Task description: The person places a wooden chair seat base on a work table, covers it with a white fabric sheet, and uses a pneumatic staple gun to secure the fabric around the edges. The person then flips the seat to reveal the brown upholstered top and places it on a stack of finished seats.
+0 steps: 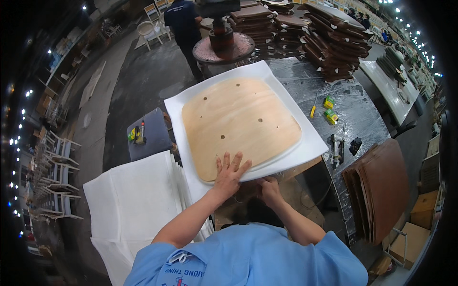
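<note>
As I look from the left, a pile of white sheets [129, 190] lies close by the person's left forearm, near enough, I'd judge, to be taken up without a step. Just beyond it a padded grey-blue seat [157, 134] carries a small tool and a green-and-yellow box, seemingly serving as a side shelf. In the middle, right in front of the person, sits the pale wooden panel [238, 112], marked with four larger dark holes and lying flat on a white foam sheet [310, 143] that shows beyond it on most sides; that margin probably leaves spare material around the wood. The left hand [229, 177] is spread wide on the panel's near edge, palm down, probably to keep it from sliding. Beside it, the right hand [271, 191] is curled narrow at the sheet's near edge; its fingertips are hidden, so I cannot tell whether it grips anything. Farther right, on the dark, shiny desk [365, 112], lie a yellow-handled screwdriver [313, 112], small green-and-yellow boxes [330, 114] and a metal tool [337, 151], apparently kept off the foam but handy. Brown sheets [381, 186] stand stacked at the far right, well clear of both arms.
</note>
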A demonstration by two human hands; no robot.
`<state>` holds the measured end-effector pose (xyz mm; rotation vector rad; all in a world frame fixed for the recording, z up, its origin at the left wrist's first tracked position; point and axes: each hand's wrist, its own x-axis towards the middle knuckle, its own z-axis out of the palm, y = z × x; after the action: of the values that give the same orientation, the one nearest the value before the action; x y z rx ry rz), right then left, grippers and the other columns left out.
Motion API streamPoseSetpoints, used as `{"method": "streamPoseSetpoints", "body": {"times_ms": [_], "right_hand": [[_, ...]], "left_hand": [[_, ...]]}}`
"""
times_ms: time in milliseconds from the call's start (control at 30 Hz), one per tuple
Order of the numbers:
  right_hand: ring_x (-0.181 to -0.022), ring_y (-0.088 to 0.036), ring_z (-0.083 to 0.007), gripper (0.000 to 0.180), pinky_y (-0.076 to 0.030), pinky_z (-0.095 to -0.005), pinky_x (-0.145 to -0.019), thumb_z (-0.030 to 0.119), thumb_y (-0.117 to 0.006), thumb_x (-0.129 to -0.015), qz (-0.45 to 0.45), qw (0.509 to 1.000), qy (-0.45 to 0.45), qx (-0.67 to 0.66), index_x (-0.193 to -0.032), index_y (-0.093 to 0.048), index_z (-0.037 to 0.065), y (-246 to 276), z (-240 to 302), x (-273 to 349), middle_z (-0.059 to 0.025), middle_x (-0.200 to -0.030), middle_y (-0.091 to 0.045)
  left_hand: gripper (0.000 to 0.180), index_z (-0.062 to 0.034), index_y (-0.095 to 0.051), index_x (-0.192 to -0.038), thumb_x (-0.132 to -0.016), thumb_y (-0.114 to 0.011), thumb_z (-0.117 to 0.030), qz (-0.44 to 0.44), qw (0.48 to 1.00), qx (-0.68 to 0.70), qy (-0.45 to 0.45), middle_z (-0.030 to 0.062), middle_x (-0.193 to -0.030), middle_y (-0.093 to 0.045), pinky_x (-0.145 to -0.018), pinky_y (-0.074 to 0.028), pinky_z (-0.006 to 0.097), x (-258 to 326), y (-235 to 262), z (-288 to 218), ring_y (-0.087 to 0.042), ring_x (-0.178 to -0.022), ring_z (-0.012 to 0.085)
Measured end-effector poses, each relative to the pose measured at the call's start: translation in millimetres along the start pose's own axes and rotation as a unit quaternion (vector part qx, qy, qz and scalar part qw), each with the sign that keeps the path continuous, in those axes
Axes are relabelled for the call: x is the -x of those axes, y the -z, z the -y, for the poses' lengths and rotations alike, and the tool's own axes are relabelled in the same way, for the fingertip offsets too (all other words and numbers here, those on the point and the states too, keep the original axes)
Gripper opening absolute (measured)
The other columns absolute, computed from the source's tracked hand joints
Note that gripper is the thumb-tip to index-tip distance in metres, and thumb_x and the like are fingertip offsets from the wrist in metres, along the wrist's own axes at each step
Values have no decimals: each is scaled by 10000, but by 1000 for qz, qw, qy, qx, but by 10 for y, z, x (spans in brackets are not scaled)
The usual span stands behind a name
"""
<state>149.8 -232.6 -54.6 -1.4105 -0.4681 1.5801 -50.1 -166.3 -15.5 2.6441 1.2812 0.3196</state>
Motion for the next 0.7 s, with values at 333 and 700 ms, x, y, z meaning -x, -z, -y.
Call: {"method": "streamPoseSetpoints", "body": {"times_ms": [333,700], "right_hand": [[-681,-679,-146,265,-564,-329,-615,250,-701,-1112,179,917,-49,353,-1078,-789,2,303,699,324,-56,-816,-738],[-1174,-768,-345,661,-593,-466,-1003,534,-732,-1043,-197,795,251,516,-1409,-716,-17,1194,2706,-1790,-204,-1247,-799]], "left_hand": [[845,-329,-469,-1726,-957,-816,-276,85,990,111,-10,199,-1854,-238,-1312,-84,807,1,273,28,-157,-1666,618],[955,-16,-333,-1732,-1011,-792,-441,-212,828,156,495,357,-1619,-505,-1265,-418,516,-402,533,1735,-497,-1526,476]]}}
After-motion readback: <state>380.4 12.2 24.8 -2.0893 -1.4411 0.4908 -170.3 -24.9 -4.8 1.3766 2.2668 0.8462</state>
